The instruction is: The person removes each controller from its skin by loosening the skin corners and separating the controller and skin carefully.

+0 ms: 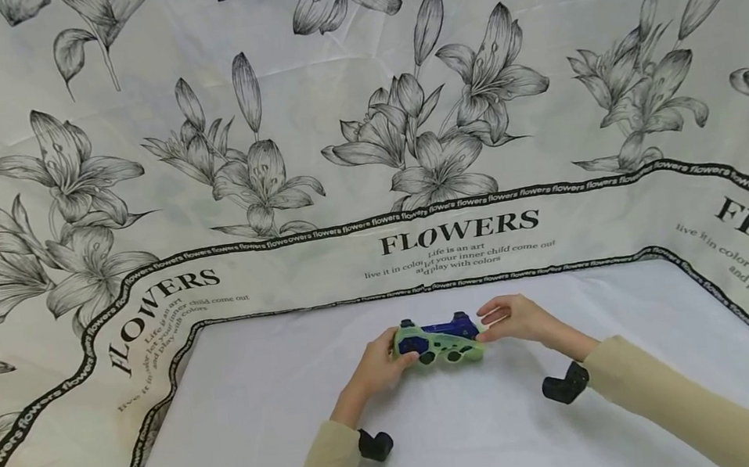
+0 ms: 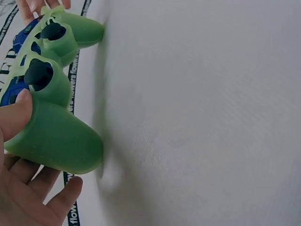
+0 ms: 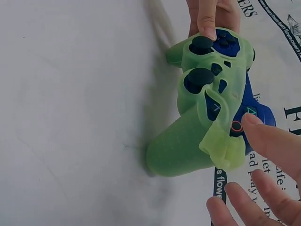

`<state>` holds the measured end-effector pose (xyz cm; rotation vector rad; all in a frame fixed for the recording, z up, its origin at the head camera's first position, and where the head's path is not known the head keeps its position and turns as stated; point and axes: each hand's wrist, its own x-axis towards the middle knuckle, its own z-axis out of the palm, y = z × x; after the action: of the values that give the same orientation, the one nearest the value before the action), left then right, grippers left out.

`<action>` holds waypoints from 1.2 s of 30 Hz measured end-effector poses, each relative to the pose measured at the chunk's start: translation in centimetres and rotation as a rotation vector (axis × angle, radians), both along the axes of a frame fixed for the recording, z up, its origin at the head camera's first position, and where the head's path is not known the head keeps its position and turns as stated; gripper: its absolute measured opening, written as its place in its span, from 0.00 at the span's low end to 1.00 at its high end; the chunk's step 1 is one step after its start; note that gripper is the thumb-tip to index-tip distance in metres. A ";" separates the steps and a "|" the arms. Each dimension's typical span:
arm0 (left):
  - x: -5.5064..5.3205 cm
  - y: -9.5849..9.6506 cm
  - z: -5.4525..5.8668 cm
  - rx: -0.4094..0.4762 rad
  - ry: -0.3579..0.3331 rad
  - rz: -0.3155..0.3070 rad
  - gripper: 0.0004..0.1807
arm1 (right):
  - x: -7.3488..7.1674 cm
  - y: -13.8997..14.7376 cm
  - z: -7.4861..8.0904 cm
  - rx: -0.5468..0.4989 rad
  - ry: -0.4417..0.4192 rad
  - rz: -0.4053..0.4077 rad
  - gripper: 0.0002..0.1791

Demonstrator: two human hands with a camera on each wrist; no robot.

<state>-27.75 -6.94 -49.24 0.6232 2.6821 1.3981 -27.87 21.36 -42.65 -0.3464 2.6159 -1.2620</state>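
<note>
A blue game controller (image 3: 257, 109) with dark thumbsticks sits inside a pale green silicone sleeve (image 3: 181, 141). At its right end the sleeve is peeled back and bunched up, baring the triangle and circle buttons. My left hand (image 1: 376, 366) grips the left handle, thumb on the front by the direction pad and fingers beneath. My right hand (image 1: 519, 318) is at the uncovered end, its fingers apart and loosely bent. In the right wrist view the right thumb (image 3: 268, 136) overlaps the bare face close to the circle button, while the other fingers stand off the sleeve.
White cloth covers the table (image 1: 287, 434) below the controller. Behind it rises a flower-printed curtain (image 1: 302, 117) with a black lettered border. A black camera mount (image 1: 376, 445) shows at the left wrist and another mount (image 1: 566, 383) at the right.
</note>
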 end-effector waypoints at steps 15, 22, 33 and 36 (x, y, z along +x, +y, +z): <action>1.1 0.0 0.9 0.062 0.023 0.083 0.33 | 0.0 -1.5 -0.8 -0.100 0.018 -0.006 0.32; 1.5 -0.4 1.7 0.099 0.016 0.069 0.32 | -0.1 -2.2 -1.1 -0.079 -0.019 -0.024 0.31; 1.7 -2.0 2.8 0.101 0.044 0.015 0.28 | -1.1 -1.5 -2.0 -0.149 -0.096 0.002 0.35; 1.9 -2.2 3.0 0.076 0.067 0.009 0.27 | -1.2 -1.4 -2.3 -0.168 -0.106 0.034 0.35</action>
<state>-25.88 -9.11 -46.25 0.6772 2.6961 1.5149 -29.09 19.99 -44.95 -0.3398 2.4128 -1.4515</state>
